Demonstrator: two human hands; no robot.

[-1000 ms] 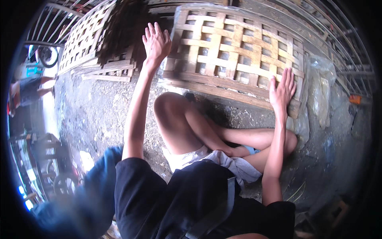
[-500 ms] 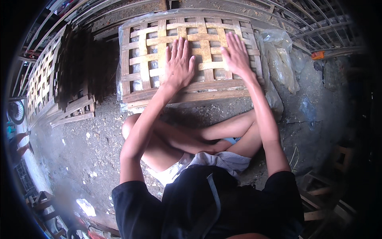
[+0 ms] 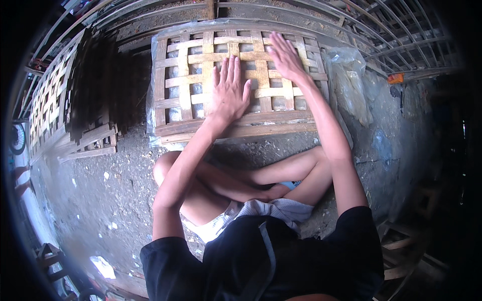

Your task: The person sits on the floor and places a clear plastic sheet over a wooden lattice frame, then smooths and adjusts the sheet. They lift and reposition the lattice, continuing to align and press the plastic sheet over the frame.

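A panel of woven wooden or bamboo strips point(image 3: 208, 65) lies in front of my crossed legs, edged with flat slats along its near side. Square gaps show between the crossing strips, with clear plastic beneath. My left hand point(image 3: 230, 93) rests flat on the middle of the weave, fingers stretched toward the far side and thumb apart. Farther off and to the right, my right hand point(image 3: 286, 57) is over the panel with its fingers straight and pointing away. It looks slightly tilted; whether it presses on the strips I cannot tell. Neither hand holds anything.
Crumpled clear plastic point(image 3: 350, 83) sticks out at the panel's right. A stack of similar woven panels point(image 3: 55, 98) stands at the left. Slatted wooden frames point(image 3: 401, 50) line the far right, near a small orange item point(image 3: 395, 79). Pale scraps dot the grey floor point(image 3: 130, 200).
My right hand has slid left and a little farther away over the panel. My left hand stays flat on the strips. The whole view has shifted slightly.
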